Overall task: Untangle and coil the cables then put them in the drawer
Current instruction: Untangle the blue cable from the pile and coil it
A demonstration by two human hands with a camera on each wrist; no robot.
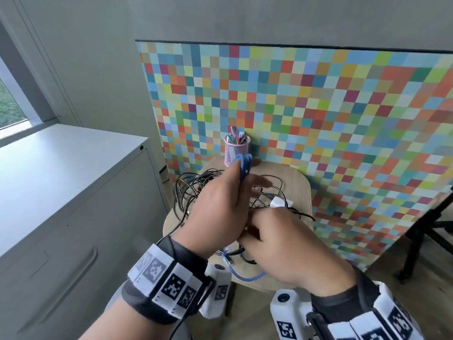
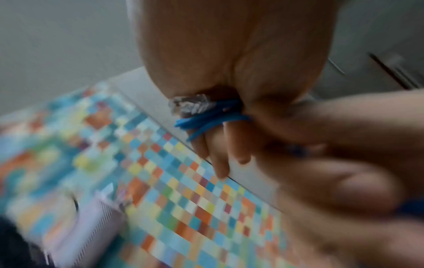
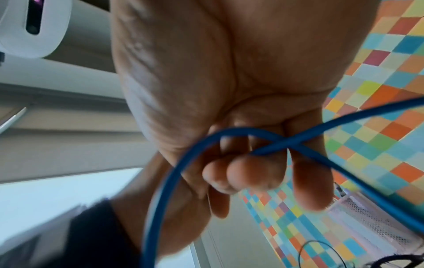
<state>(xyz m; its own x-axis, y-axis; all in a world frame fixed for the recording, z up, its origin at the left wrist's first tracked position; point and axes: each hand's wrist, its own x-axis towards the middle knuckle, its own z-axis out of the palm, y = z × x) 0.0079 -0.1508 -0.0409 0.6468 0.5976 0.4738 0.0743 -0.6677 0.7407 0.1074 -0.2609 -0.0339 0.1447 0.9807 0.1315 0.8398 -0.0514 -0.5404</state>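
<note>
A blue cable loops at frame centre above black cables on a pale wood desk, a pink mesh cup behind, before a multicoloured checkered board; grey cabinet at left.

Left hand wrapped in blue cable loops, clear plug at the palm
</note>
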